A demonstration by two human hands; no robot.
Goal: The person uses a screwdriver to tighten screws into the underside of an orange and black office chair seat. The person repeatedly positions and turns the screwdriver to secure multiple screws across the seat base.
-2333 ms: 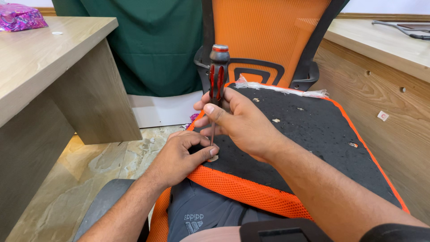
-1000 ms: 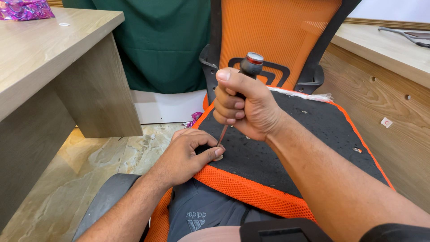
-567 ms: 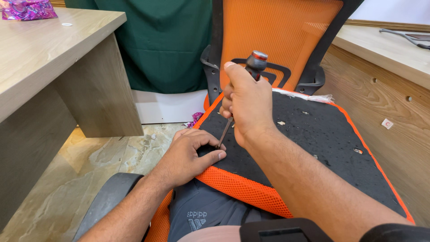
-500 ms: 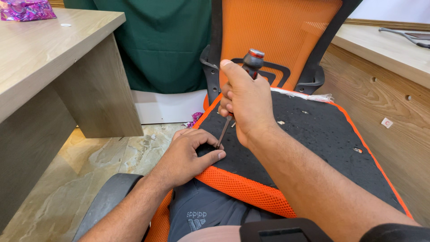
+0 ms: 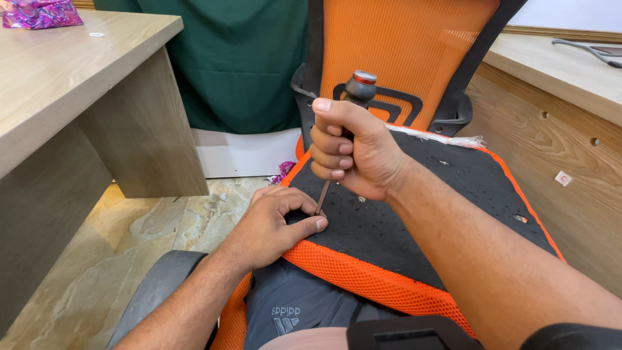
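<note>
My right hand (image 5: 353, 150) is closed in a fist around a screwdriver (image 5: 358, 86) with a dark grip and a grey-and-red cap. Its thin metal shaft slants down to the black underside (image 5: 414, 220) of an overturned orange mesh chair seat. My left hand (image 5: 277, 225) rests on the seat's near left corner, with thumb and fingers curled around the spot where the tip touches. The tip itself is partly hidden by my fingers. The seat lies across my lap, its orange mesh rim (image 5: 363, 275) toward me.
The orange chair back (image 5: 402, 52) stands upright behind the seat. A wooden desk (image 5: 78, 91) is at the left with a pink wrapper (image 5: 39, 13) on it. A wooden bench (image 5: 564, 97) runs along the right. A green curtain (image 5: 240, 65) hangs behind, above stone floor tiles (image 5: 129, 233).
My right hand shifted from a fingertip hold on the upright screwdriver to a full fist around its handle, and the tool now leans to the right. My left hand stayed by the tip.
</note>
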